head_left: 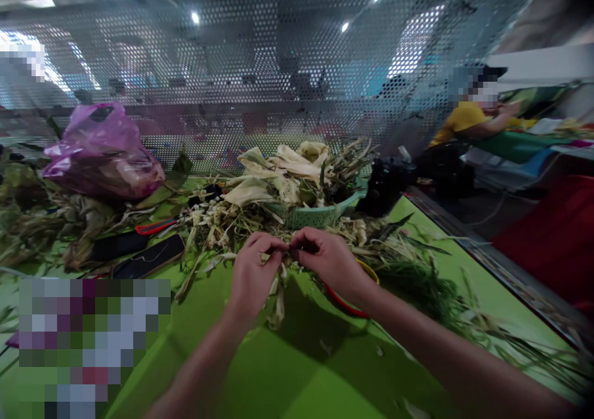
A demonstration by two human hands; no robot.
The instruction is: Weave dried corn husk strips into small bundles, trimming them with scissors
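Note:
Over the green table, my left hand (256, 270) and my right hand (327, 259) meet at their fingertips, each closed in a pinch. Between them is a small piece of dried corn husk, with a pale, twisted strip of husk (277, 304) hanging below the fingers. The pinched part is mostly covered by my fingers. Just behind, a light green plastic basket (306, 216) is heaped with dried corn husks (297, 165). Partly hidden under my right forearm is a round red and yellow rim (348, 304).
A pink plastic bag (104, 153) stands at the back left. Red-handled cutters (156, 226) and a dark phone-like slab (149, 257) lie left. Green fibres (417, 286) spread at right, near the table edge. A dark container (385, 184) stands beyond; a person in yellow (464, 120) sits farther off.

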